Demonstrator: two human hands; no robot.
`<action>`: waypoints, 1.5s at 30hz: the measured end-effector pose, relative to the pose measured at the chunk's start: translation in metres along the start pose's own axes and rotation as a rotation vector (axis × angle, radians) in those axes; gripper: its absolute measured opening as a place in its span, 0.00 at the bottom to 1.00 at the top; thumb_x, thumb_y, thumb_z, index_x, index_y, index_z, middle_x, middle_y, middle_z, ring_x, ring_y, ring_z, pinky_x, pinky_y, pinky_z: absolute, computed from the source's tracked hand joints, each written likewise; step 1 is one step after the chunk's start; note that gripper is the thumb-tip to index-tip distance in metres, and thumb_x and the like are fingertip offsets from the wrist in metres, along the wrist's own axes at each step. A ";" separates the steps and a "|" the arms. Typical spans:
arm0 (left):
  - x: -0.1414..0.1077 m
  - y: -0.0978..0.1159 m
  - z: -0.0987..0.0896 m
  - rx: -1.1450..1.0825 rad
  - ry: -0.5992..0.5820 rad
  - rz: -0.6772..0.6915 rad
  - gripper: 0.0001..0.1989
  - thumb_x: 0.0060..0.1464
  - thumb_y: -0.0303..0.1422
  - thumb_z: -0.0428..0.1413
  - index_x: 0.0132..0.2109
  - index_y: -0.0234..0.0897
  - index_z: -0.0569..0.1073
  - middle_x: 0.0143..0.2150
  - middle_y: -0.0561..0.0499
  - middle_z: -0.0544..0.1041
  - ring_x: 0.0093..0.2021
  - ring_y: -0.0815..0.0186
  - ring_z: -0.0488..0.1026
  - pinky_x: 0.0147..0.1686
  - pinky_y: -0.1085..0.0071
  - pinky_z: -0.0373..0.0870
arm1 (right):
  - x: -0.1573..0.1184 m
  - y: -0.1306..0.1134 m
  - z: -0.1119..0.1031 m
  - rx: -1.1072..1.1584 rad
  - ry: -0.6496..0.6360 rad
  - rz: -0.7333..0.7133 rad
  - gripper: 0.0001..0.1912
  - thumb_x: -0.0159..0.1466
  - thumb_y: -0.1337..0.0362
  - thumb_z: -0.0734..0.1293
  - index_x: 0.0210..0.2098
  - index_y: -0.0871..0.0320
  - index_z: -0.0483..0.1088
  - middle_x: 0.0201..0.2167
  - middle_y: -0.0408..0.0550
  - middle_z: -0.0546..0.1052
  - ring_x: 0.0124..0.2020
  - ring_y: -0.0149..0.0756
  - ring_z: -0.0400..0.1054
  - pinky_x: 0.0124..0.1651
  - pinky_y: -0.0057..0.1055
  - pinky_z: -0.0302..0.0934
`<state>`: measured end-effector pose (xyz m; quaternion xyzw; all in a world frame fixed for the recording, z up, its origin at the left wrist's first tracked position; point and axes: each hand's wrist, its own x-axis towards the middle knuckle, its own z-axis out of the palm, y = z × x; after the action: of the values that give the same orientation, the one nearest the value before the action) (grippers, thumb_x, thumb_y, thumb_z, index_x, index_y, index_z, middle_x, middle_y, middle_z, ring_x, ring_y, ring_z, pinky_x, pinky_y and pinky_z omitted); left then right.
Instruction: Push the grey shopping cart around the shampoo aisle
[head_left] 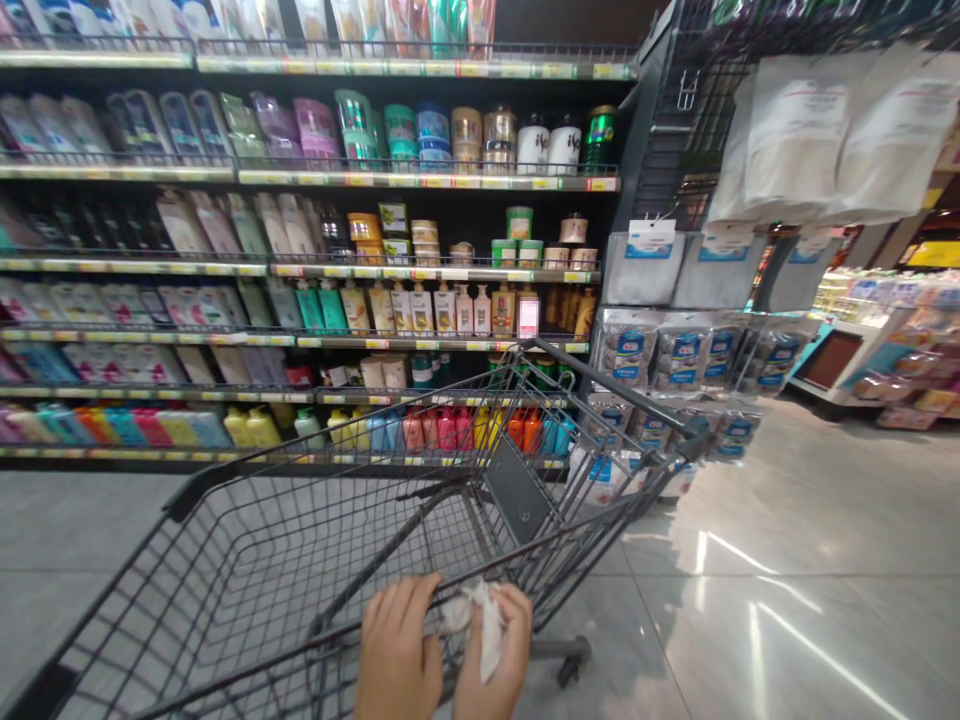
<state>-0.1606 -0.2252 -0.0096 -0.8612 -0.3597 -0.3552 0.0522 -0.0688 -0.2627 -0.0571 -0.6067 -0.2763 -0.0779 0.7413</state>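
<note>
A dark wire shopping cart (247,545) stands in front of me, and nothing lies in its basket. My left hand (401,640) is closed over the near top rail of the cart, its fingers curled across the bar. Just to its right, my right hand (501,645) grips a crumpled white wipe (490,630) against the same rail. Part of the wipe pokes out between thumb and fingers, and another bit reaches toward my left hand. Whether it is paper or cloth I cannot tell. The cart's handle (637,400) is at the far right end.
Shelves (442,345) of bottles, jars and tubes line the wall behind the cart. Packaged goods (686,355) hang on a rack at the shelf's end. Grey tiled floor (750,590) stretches to the right, where a display stand (847,350) is placed. A cart wheel (574,660) shows below.
</note>
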 end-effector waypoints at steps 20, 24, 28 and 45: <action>-0.001 0.008 -0.008 -0.051 -0.018 -0.071 0.20 0.46 0.23 0.47 0.47 0.39 0.68 0.38 0.50 0.74 0.39 0.61 0.71 0.44 0.62 0.63 | 0.001 0.035 0.002 -0.191 -0.004 -0.259 0.11 0.65 0.70 0.58 0.45 0.58 0.65 0.44 0.55 0.66 0.47 0.41 0.65 0.46 0.39 0.61; 0.002 0.005 -0.009 -0.005 0.001 -0.030 0.18 0.48 0.23 0.46 0.47 0.38 0.67 0.36 0.51 0.74 0.37 0.63 0.71 0.42 0.64 0.63 | -0.008 0.053 0.001 -0.169 -0.035 -0.260 0.11 0.64 0.70 0.58 0.46 0.57 0.64 0.45 0.55 0.65 0.48 0.42 0.63 0.47 0.41 0.60; 0.006 0.004 -0.005 0.077 0.117 0.044 0.10 0.57 0.33 0.50 0.45 0.38 0.69 0.34 0.51 0.75 0.35 0.63 0.71 0.40 0.66 0.62 | -0.025 0.069 -0.005 -0.139 -0.095 -0.173 0.11 0.64 0.69 0.58 0.45 0.57 0.65 0.44 0.53 0.66 0.46 0.40 0.64 0.47 0.38 0.60; 0.007 -0.005 0.009 0.301 0.233 0.180 0.10 0.56 0.35 0.56 0.42 0.34 0.71 0.31 0.50 0.74 0.33 0.63 0.71 0.37 0.67 0.62 | 0.044 0.019 -0.019 0.014 0.116 0.273 0.11 0.63 0.56 0.62 0.40 0.57 0.65 0.40 0.50 0.69 0.43 0.38 0.65 0.48 0.35 0.58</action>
<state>-0.1556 -0.2147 -0.0123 -0.8254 -0.3221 -0.3885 0.2531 -0.0172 -0.2662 -0.0529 -0.6280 -0.1487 -0.0094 0.7638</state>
